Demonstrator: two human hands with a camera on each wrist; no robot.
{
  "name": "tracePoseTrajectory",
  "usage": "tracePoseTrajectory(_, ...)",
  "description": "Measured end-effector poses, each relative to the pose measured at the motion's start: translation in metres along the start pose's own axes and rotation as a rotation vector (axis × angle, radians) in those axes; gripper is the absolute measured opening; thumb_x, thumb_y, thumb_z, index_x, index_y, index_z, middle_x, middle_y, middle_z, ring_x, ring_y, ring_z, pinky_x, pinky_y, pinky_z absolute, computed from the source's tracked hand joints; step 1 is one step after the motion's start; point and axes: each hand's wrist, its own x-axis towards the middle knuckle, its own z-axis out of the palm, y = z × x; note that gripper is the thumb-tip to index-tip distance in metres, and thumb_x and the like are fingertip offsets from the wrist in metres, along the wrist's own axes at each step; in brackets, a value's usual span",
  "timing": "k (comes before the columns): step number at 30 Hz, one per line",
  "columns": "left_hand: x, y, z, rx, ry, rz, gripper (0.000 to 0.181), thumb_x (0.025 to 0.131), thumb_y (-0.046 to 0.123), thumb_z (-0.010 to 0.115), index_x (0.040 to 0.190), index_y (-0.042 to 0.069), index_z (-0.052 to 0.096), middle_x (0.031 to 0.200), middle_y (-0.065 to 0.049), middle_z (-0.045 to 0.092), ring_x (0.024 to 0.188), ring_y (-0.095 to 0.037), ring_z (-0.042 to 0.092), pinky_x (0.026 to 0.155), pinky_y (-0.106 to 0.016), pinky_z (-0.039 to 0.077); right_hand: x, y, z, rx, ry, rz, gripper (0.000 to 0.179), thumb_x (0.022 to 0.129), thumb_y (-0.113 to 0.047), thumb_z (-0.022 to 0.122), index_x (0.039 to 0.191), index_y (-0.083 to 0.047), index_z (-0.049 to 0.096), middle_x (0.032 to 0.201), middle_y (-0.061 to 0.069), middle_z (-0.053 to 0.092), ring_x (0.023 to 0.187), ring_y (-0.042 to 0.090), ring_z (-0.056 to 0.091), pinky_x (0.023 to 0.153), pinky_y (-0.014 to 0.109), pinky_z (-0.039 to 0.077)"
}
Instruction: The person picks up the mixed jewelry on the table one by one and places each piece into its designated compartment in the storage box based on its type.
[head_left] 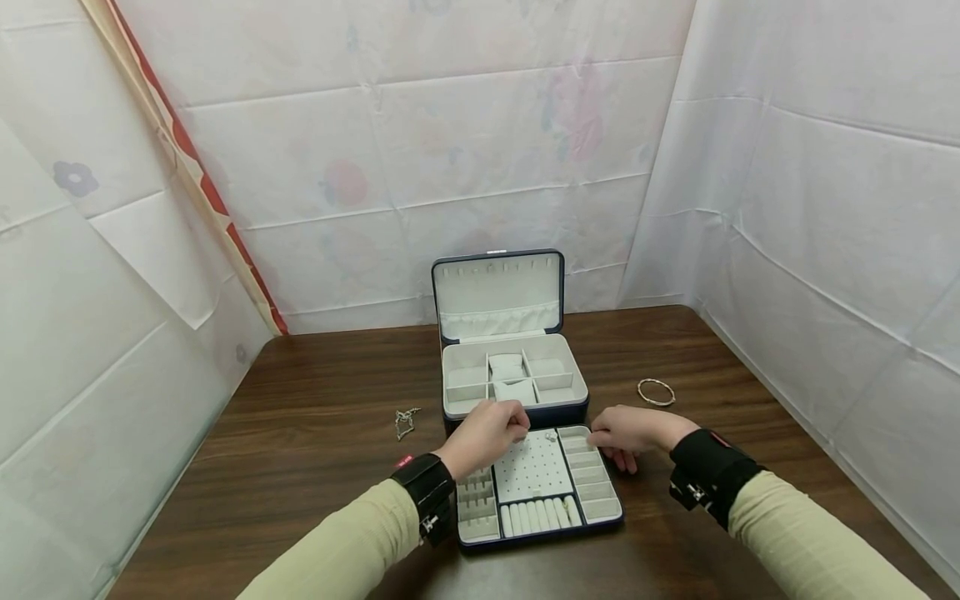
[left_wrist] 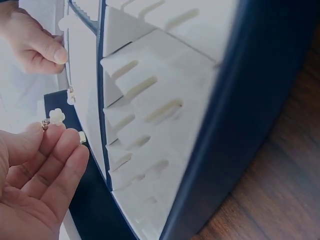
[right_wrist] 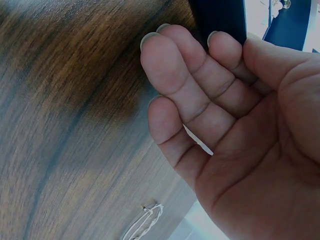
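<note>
My left hand (head_left: 486, 436) is over the far left part of a jewelry tray (head_left: 542, 538). In the left wrist view its thumb and index finger pinch a small white flower earring (left_wrist: 56, 117). Another earring (head_left: 551, 436) sits near the far edge of the tray's dotted panel (head_left: 531, 468). At the tray's far right corner, my right hand (head_left: 633, 432) grips the rim between thumb and index finger. The other fingers of that hand curl loosely beside the dark tray wall (right_wrist: 220, 17).
Behind the tray stands an open jewelry box (head_left: 551, 413) with its lid (head_left: 498, 287) upright and white cushions (head_left: 507, 367) inside. A bangle (head_left: 656, 392) lies on the wooden table to the right, a thin chain (head_left: 405, 422) to the left. Ring rolls (head_left: 540, 515) line the tray's near side.
</note>
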Motion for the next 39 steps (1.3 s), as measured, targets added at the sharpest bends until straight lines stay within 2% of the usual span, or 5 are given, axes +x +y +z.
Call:
tracePoseTrajectory(8,0.007,-0.003,0.006,0.023,0.010,0.010,0.005,0.097,0.009,0.070,0.094,0.009,0.074,0.090,0.002,0.072,0.076,-0.003,0.059,0.071,-0.022,0.050,0.000,0.000,0.000,-0.001,0.005,-0.005,0.033,0.106,-0.022,0.055,0.079,-0.005,0.062,0.066,0.009,0.068,0.054,0.024,0.067,0.059,0.039,0.056)
tracePoseTrajectory(19,0.013,0.002,0.010,0.099,0.019,0.065,0.006,0.096,0.011,0.072,0.093,0.010,0.077,0.090,0.004,0.074,0.076,-0.002,0.059,0.072,-0.021,0.051,0.000,0.001,0.000,-0.005,0.006,-0.004,0.033,0.106,-0.022,0.056,0.079,-0.006,0.062,0.066,0.008,0.067,0.054,0.023,0.066,0.058,0.038,0.056)
tracePoseTrajectory(28,0.014,0.006,0.012,0.197,0.010,0.054,0.007,0.095,0.010,0.072,0.092,0.015,0.076,0.092,0.005,0.073,0.082,-0.003,0.062,0.076,-0.023,0.053,0.000,0.000,0.000,-0.002,0.003,-0.003,0.033,0.107,-0.022,0.055,0.079,-0.006,0.062,0.066,0.009,0.068,0.055,0.024,0.067,0.059,0.038,0.056)
tracePoseTrajectory(33,0.014,0.007,0.014,0.210,0.010,0.035,0.008,0.095,0.010,0.072,0.092,0.016,0.076,0.091,0.006,0.072,0.081,-0.003,0.060,0.075,-0.024,0.052,0.000,0.000,0.000,0.001,0.000,-0.003,0.033,0.107,-0.021,0.055,0.079,-0.006,0.062,0.066,0.009,0.068,0.055,0.023,0.067,0.059,0.038,0.056)
tracePoseTrajectory(39,0.014,0.008,0.016,0.232,0.014,0.044,0.006,0.094,0.010,0.073,0.092,0.015,0.076,0.093,0.005,0.073,0.080,-0.003,0.060,0.073,-0.025,0.052,0.000,0.000,0.000,0.004,-0.002,-0.004,0.032,0.107,-0.021,0.055,0.080,-0.005,0.062,0.067,0.009,0.068,0.054,0.023,0.066,0.058,0.037,0.056)
